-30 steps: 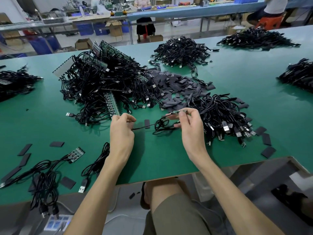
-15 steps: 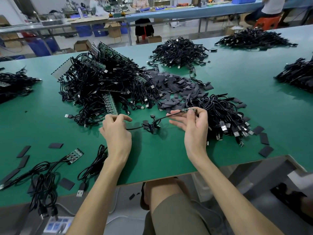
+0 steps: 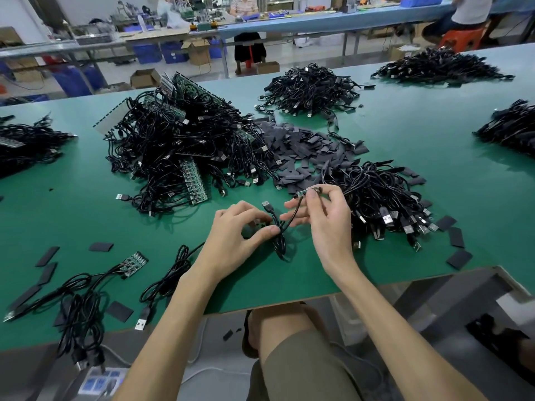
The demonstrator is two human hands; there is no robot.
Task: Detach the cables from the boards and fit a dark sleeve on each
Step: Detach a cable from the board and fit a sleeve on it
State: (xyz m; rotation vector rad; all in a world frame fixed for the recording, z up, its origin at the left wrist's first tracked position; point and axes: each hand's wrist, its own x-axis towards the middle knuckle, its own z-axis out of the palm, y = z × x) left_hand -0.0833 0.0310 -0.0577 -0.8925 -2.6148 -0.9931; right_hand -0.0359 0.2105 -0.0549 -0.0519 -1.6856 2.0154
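Note:
My right hand [image 3: 324,218] pinches a small green board piece [image 3: 307,191] at the end of a black USB cable [image 3: 280,238]. My left hand [image 3: 237,233] pinches the bundled loops of that same cable just left of it, with the USB plug [image 3: 266,204] sticking up between my hands. A big tangle of cables on green boards [image 3: 179,151] lies behind my left hand. Dark sleeves [image 3: 301,151] are heaped behind my right hand. A pile of cables [image 3: 379,198] lies to the right of my right hand.
The green table [image 3: 58,215] holds more cable piles at the far middle [image 3: 309,88], far right [image 3: 440,65], right edge [image 3: 512,128] and left edge [image 3: 26,143]. A small board with cables [image 3: 131,263] and loose sleeves [image 3: 46,256] lie at the near left. More sleeves [image 3: 456,237] lie near right.
My left hand has moved right toward my right hand, gathering the cable into loops. The stretched cable has gone slack and bunched between my hands. My right hand keeps the board piece.

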